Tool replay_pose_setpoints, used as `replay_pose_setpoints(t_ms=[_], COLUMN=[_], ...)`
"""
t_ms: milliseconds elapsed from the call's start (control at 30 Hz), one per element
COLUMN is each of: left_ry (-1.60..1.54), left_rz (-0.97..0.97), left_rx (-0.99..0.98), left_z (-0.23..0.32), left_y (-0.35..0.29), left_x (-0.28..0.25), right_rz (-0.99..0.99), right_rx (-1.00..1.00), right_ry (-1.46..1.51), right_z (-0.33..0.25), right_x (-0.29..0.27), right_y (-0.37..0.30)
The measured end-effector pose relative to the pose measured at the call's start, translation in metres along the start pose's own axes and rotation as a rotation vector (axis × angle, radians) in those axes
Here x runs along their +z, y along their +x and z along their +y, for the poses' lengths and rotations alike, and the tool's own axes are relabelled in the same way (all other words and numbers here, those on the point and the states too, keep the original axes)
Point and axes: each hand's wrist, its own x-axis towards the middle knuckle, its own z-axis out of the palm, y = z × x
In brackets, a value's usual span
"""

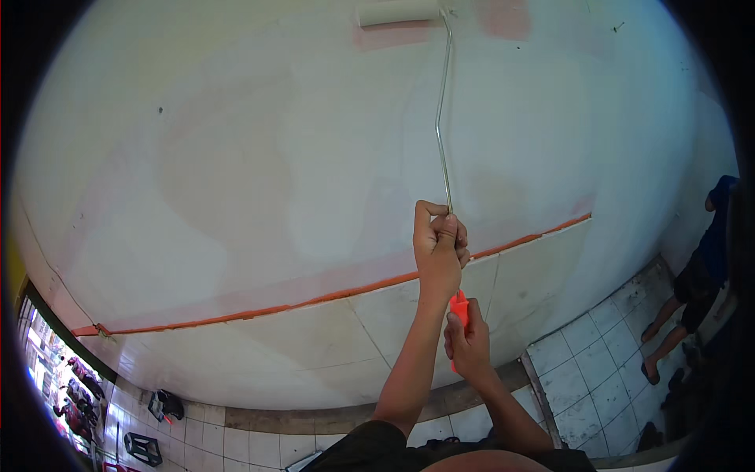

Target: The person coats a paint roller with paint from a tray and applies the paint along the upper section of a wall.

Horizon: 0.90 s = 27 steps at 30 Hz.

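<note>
At the centre of the frame, the person's left hand (440,250) curls around the thin silvery metal rod (439,118) of a white cylindrical paint roller (399,12) at top centre; just below, the right hand (470,344) grips its bright orange-red handle (459,305), before a pale wall (236,157)

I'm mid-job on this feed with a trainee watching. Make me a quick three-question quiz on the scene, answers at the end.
1. Fill the gap: the left hand holds the metal rod, while the right hand grips the orange-red ____.
2. True or false: in the picture, the roller sleeve is lower than both hands.
3. What colour is the stripe across the wall? A) blue B) green C) orange

Key:
1. handle
2. False; the white roller sleeve is at the top, above both hands.
3. C
</note>
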Motion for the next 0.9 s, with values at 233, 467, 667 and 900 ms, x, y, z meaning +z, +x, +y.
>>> replay_pose_setpoints(t_ms=[233, 467, 667, 900], left_ry=[-0.004, -0.092, -0.075, -0.086], left_rz=[0.038, -0.041, 0.041, 0.006], left_rx=[-0.111, 0.041, -0.048, 0.052], left_z=[-0.017, 0.003, -0.018, -0.008], left_y=[-0.025, 0.011, -0.019, 0.004], left_x=[-0.005, 0.011, 0.008, 0.017], right_rz=[0.035, -0.010, -0.003, -0.040], right_rx=[0.130, -0.025, -0.007, -0.040], right_ry=[-0.098, -0.047, -0.129, -0.042], right_z=[0.012, -0.011, 0.010, -0.006], right_x=[-0.006, -0.015, -0.023, -0.028], right_y=[-0.016, 0.009, -0.007, 0.011])
